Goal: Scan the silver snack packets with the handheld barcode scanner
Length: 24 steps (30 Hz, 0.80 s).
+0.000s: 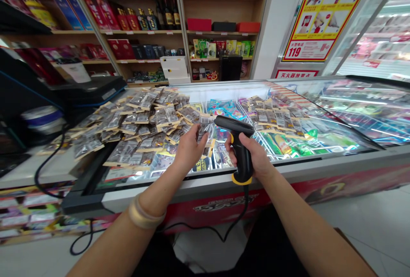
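My right hand (251, 153) is wrapped round the handle of a black and yellow barcode scanner (242, 153), whose head points left over the freezer's glass top. Just left of it, my left hand (192, 144) pinches a small clear packet (206, 128) with a pale strip, close in front of the scanner head. A large heap of similar brown packets (137, 117) lies on the glass to the left of my left hand. A smaller pile of packets (275, 115) rests on the glass beyond the scanner, to the right.
The chest freezer (288, 168) has a raised front edge and holds bagged goods under glass. A black cable (224, 234) hangs from the scanner. At the left stand a tub (43, 119), a cup (77, 71) and dark counter equipment. Shelves (144, 32) of boxes and bottles line the back.
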Each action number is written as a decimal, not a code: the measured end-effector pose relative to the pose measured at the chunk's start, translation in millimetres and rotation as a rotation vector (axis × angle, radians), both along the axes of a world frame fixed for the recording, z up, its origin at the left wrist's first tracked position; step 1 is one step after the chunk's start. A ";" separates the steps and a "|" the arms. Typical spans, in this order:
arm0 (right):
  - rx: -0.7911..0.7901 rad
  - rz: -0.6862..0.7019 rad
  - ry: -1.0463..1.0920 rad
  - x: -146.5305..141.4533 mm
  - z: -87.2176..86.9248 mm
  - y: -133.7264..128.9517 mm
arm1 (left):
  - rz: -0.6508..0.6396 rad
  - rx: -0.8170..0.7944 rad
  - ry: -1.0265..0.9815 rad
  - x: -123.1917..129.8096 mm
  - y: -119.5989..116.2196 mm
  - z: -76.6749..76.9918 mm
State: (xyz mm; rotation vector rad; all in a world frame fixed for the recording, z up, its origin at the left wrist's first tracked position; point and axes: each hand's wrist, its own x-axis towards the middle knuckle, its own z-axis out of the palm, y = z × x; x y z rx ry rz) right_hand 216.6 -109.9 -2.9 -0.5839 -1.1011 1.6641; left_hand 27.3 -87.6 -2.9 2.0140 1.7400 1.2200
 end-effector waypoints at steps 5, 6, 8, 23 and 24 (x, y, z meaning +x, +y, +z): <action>-0.002 0.022 -0.002 -0.2 1.9 -1.0 | -0.001 0.007 0.004 0.1 1.1 0.0; -0.008 0.024 0.000 -0.3 1.8 -1.0 | 0.002 0.008 0.005 0.2 0.9 0.4; -0.018 0.028 0.001 -0.2 1.2 -0.9 | 0.006 0.005 0.009 0.2 0.4 1.1; 0.009 0.007 0.040 1.0 -2.6 3.5 | 0.024 -0.043 -0.036 1.5 1.2 12.1; 0.014 -0.008 0.057 4.2 -1.8 4.2 | 0.019 -0.042 -0.088 4.5 3.4 16.0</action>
